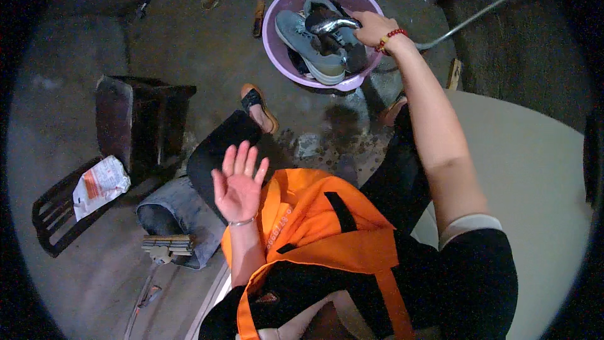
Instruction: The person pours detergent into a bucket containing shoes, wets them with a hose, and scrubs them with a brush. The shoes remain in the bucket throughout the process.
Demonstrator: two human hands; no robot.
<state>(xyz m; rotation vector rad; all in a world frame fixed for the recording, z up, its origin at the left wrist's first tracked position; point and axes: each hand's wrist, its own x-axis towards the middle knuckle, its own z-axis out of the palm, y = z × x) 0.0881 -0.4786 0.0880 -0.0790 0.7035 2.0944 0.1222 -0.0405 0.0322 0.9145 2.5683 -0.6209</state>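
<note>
My right hand (pixel 376 29) grips the handle of a chrome shower head (pixel 330 24) over a purple plastic basin (pixel 270 42). Inside the basin lie grey-blue sneakers with pale soles; the nearest sneaker (pixel 302 40) slants across the others. Darker items beneath are partly hidden. A hose (pixel 481 15) runs from behind my right wrist toward the upper right. My left hand (pixel 241 184) is raised palm up with its fingers apart, holding nothing. It hovers beside the orange apron (pixel 325 212) on my lap.
To the left stands a dark stool-like piece (pixel 141 123), near a dark slatted seat (pixel 56 217) bearing a printed white-and-orange packet (pixel 101 186). A grey bin (pixel 188 212) lies by my left leg. A brush (pixel 258 19) rests left of the basin. A pale round surface (pixel 519 189) is at right.
</note>
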